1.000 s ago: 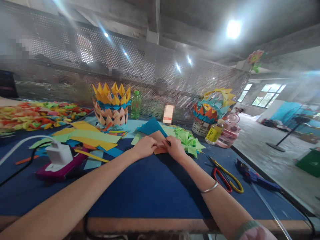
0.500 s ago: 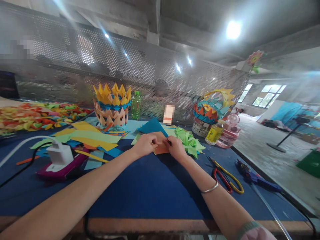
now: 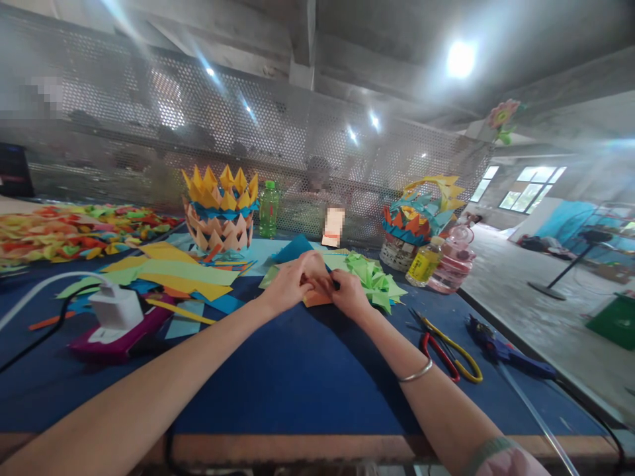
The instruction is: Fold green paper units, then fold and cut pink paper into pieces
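Note:
At the middle of the table, a sheet of light orange paper is between my two hands. My left hand is closed at its left side, some fingers raised over it and the thumb low against it. My right hand pinches the paper's right edge; a small dark spot shows by the fingertips, too small to name. Part of the sheet is hidden behind my fingers. Blue paper lies just behind my left hand. Folded light green paper pieces are heaped beyond my right hand.
Paper strips lie left, beside a purple power strip with a white charger. Two folded-paper baskets, a green bottle and a yellow bottle stand behind. Scissors and a glue gun lie right.
My left fingers have risen and moved over the orange paper, covering more of it. My right hand stays almost where it was at the paper's edge.

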Demonstrator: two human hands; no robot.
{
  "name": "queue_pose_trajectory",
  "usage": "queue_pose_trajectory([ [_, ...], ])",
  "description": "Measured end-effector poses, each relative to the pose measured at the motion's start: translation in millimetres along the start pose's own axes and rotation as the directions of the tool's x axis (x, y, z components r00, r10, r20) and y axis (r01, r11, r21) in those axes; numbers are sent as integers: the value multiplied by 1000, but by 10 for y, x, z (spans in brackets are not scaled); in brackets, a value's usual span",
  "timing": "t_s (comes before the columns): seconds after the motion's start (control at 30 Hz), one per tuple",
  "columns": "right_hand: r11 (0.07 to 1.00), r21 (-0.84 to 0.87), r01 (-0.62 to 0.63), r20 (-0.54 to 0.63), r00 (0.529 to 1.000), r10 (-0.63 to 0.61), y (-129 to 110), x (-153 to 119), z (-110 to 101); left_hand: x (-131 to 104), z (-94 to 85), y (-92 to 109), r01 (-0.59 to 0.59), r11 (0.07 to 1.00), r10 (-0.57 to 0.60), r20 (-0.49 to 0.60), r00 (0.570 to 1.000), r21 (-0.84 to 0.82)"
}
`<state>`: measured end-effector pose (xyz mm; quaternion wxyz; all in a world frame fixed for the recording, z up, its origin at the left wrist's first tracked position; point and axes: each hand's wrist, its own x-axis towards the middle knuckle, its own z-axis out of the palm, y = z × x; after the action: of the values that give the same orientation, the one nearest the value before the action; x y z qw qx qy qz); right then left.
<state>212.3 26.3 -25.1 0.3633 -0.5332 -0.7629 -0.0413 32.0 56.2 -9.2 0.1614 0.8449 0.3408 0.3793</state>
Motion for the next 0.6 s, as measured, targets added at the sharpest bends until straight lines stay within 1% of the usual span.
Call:
queue_pose_trajectory([
  [0.1, 999, 32, 12, 52, 999, -14, -70, -9, -70, 4, -14, -8, -4, 1000, 4, 16, 1000, 7],
  [0.17, 999, 53, -1, 77, 997, -3, -97, -11, -111, 7, -26, -6, 8, 1000, -8, 5, 1000, -4],
  [0.2, 998, 61, -16, 82, 997, 10, -102, -11, -123, 7, -32, -2, 15, 1000, -15, 6, 1000, 16],
  [0.27, 996, 75, -49, 81, 996, 43, -96, -9, -126, 1, -42, 7, 16, 996, -20, 50, 999, 89],
  [0.33, 993, 83, -86, 84, 993, 79, -75, -5, -104, -11, -45, 12, 5, 988, -25, 123, 992, 157],
  [0.4, 989, 81, -121, 94, 989, 113, -53, -2, -73, -24, -41, 9, -6, 981, -28, 176, 984, 193],
  [0.6, 983, 76, -166, 133, 979, 155, -32, -2, -35, -6, -75, 16, -29, 960, -29, 204, 978, 278],
])
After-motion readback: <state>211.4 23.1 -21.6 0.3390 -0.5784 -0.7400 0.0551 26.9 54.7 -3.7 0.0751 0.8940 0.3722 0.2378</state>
